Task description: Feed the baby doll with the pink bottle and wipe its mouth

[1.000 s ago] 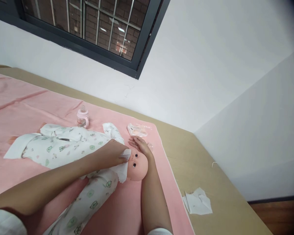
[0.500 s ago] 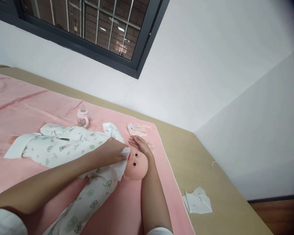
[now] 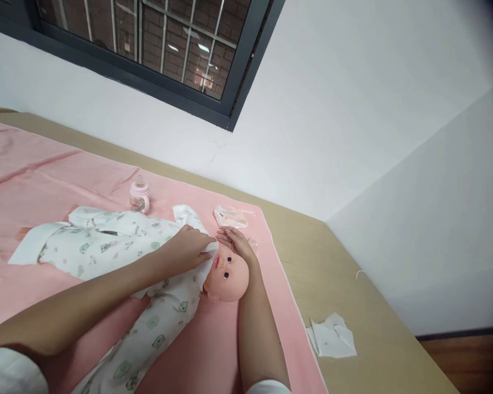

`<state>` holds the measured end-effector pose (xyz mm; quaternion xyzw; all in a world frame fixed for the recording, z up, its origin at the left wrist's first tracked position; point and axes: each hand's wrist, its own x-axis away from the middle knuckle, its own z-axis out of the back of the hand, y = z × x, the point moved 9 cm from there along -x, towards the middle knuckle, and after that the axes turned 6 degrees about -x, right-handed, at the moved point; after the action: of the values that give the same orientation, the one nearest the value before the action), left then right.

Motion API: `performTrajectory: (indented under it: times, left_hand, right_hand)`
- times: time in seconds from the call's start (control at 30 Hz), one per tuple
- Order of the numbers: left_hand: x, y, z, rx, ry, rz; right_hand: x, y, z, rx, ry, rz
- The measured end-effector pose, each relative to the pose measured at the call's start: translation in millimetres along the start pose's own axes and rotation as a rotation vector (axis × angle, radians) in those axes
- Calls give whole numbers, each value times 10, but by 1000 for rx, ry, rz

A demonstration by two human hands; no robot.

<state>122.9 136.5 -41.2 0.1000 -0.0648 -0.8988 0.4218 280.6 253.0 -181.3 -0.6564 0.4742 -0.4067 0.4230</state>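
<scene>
A baby doll [image 3: 230, 279] in a white onesie printed with small animals [image 3: 127, 241] lies on its back, its bare head toward the right. My left hand [image 3: 189, 249] is closed on a white tissue [image 3: 209, 249] at the doll's chin and neck; the doll's mouth shows beside it. Curved around the top and far side of the head is my right hand [image 3: 236, 243], its fingers stretched out and holding nothing. The wrist lies close against the head. How firmly it touches is hidden.
A pink mat [image 3: 213, 334] covers much of the wooden table [image 3: 378, 334]. Beyond the doll stand a pink-lidded baby bottle [image 3: 139, 194] and a clear plastic packet [image 3: 230, 217]. A crumpled white tissue [image 3: 332, 336] lies at the right, and a wall with a window [image 3: 148, 49] rises behind.
My left hand has drawn the tissue slightly back from the doll's face toward the neck, and the mouth now shows more. My right hand stays in place by the head.
</scene>
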Motion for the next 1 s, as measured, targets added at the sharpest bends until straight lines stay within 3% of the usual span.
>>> performTrajectory:
  times: [0.27,0.8,1.0]
  left_hand:
    - [-34,28,-23,34,45,-60]
    - [-74,-13,-61,53,90,-49]
    - [-14,5,22,183,76,-29]
  right_hand:
    - [3,-4,-4,1,-8,-3]
    - [23,-20,-13,-13,20,-11]
    - [26,-25,-13,4,27,-11]
